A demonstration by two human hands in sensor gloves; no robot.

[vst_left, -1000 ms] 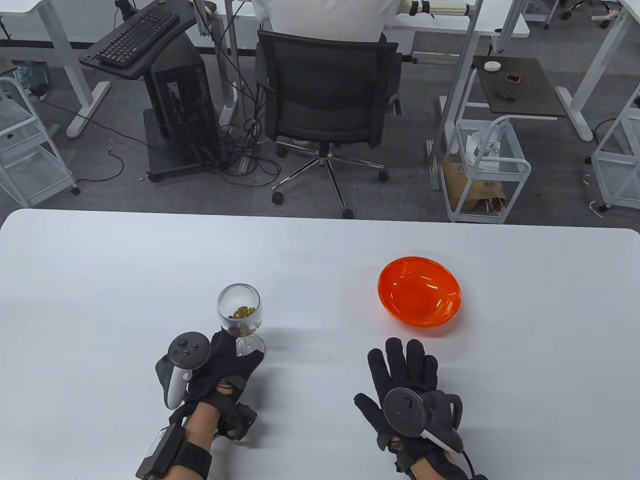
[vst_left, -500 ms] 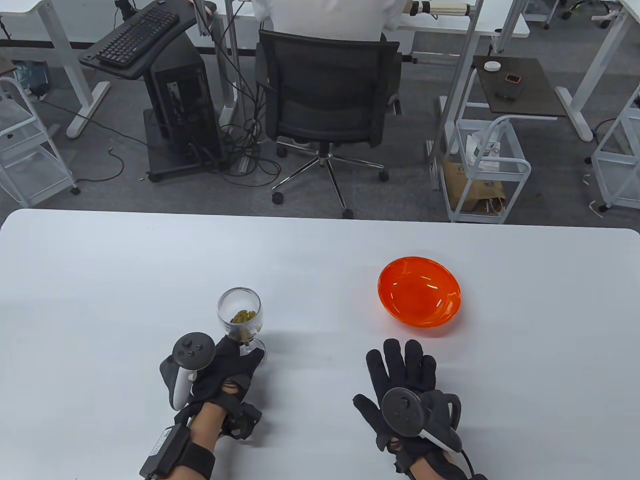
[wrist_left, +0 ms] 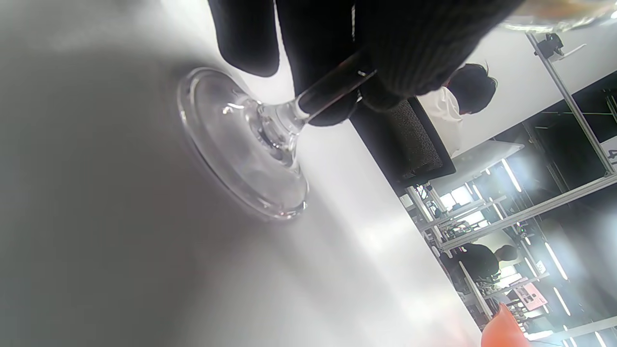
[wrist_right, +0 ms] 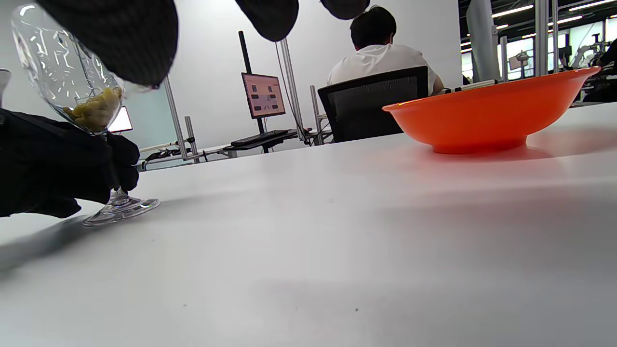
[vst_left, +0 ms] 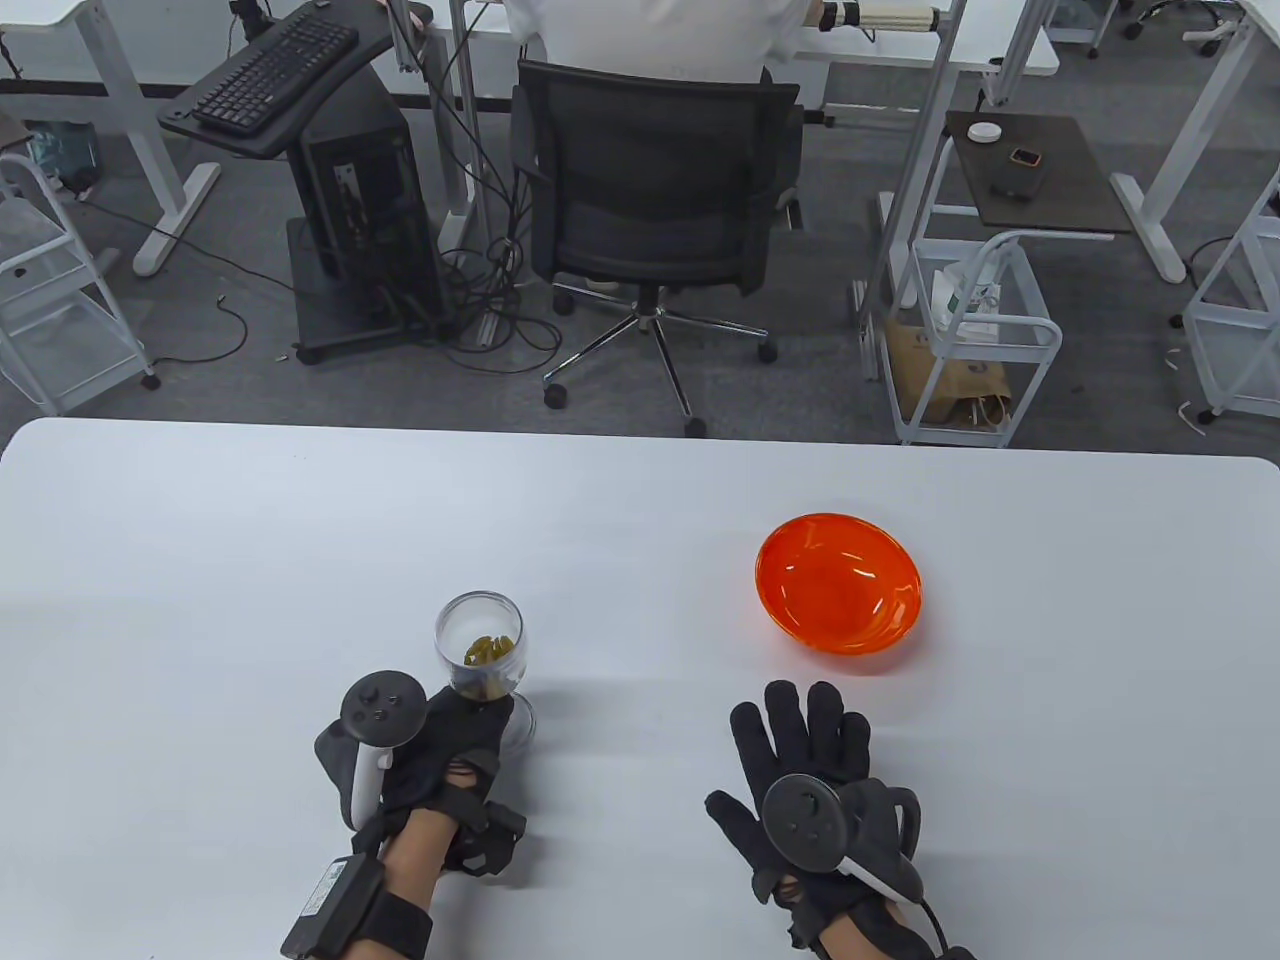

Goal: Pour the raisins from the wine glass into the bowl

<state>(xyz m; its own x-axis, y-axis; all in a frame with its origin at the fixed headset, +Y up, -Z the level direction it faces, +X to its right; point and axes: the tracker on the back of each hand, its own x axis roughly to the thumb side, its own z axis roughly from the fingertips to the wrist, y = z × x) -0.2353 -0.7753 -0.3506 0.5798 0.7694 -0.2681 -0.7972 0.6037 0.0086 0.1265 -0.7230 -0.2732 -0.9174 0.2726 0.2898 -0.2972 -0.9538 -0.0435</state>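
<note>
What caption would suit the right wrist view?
Gloved left hand grips a wine glass of raisins; an orange bowl waits across the white table.

A white worktop (vst_left: 640, 500) is spanning the foreground. Beyond it, grey carpet (vst_left: 780, 400) is covering the floor, where a black mesh office chair (vst_left: 655, 190) is standing between a keyboard stand (vst_left: 275, 75) and a white wire cart (vst_left: 975, 340). Ceiling strip lights (wrist_right: 511, 10) are glowing.

left hand (vst_left: 440, 735) grip closed; right hand (vst_left: 810, 765) flat, fingers spread
</note>
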